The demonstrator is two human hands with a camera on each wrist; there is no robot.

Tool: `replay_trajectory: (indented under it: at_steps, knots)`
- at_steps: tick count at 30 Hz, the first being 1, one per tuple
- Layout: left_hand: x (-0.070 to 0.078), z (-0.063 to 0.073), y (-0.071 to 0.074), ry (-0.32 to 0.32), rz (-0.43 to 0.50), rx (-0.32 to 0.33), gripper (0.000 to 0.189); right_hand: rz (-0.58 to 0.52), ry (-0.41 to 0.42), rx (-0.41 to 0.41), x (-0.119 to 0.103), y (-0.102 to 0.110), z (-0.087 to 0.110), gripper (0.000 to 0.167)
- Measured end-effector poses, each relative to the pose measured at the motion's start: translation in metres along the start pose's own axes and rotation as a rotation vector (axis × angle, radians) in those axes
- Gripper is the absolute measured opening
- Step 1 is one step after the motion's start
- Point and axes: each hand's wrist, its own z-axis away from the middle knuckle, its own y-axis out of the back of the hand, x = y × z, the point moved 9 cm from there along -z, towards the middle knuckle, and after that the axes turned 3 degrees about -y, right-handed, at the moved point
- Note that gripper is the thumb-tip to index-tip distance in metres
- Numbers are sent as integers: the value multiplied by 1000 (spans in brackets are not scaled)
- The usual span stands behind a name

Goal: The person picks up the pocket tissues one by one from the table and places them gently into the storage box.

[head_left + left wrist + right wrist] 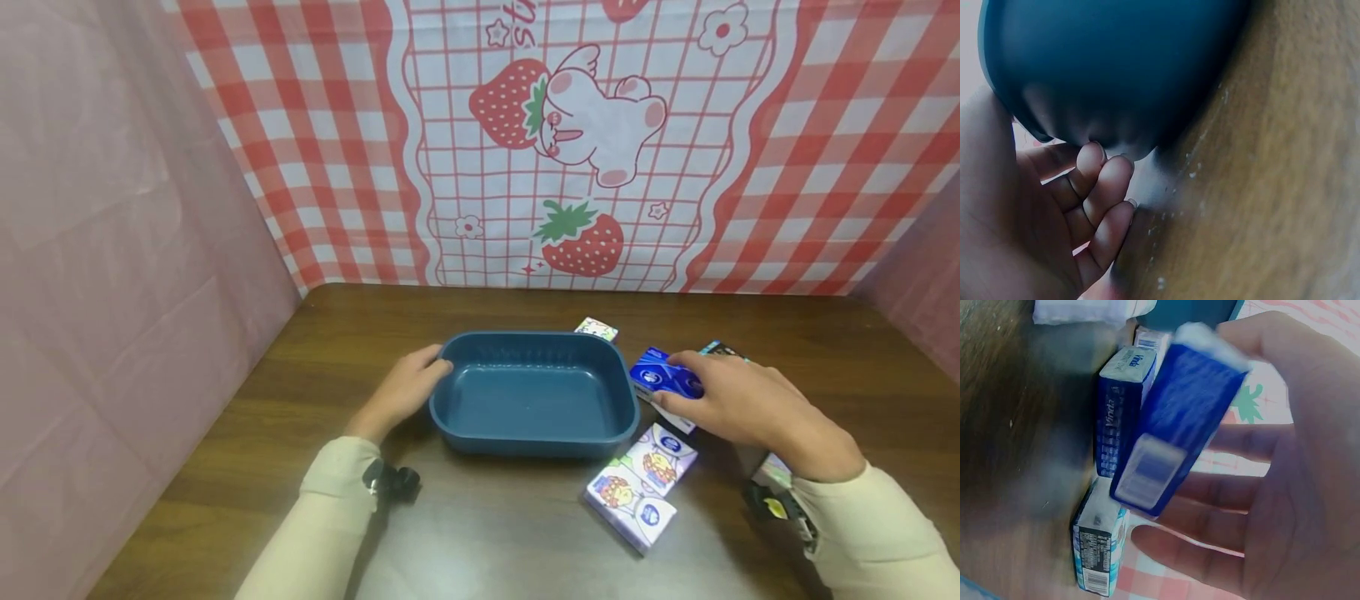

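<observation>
A dark teal plastic basin (532, 404) sits on the wooden table in front of me. My left hand (405, 387) grips its left rim, thumb over the edge and fingers curled against the outer wall. Off the basin's right side, my right hand (750, 404) pinches a blue tissue pack (1175, 419) between thumb and fingers. The pack is tilted in the right wrist view. Close behind it stands another blue tissue pack (1110, 419) marked Vinda. Beside that is a tissue pack with a black label (1094, 550), partly hidden by my right hand in the head view.
Two pale purple cartoon tissue packs (630, 507) lie at the basin's front right corner. A small patterned pack (597, 328) is behind the basin, and another pale pack (772, 473) shows under my right wrist. A checked strawberry cloth (337, 150) hangs at the table's back edge.
</observation>
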Motion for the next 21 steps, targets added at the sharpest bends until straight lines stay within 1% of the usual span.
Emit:
replay_trajectory:
  at_steps: [3,14,19,21]
  knots:
    - [1,-1,1,-17,-20,11,42,8,7,15,0,2,0,89]
    - [1,-1,1,-33,-14,10,41,14,8,57,-3,6,1,90]
    - [0,-2,0,-26,-21,5,42,6,-4,73,-4,8,2,92]
    - [-1,-2,0,-14,-13,2,43,7,-7,77,-4,9,2,93]
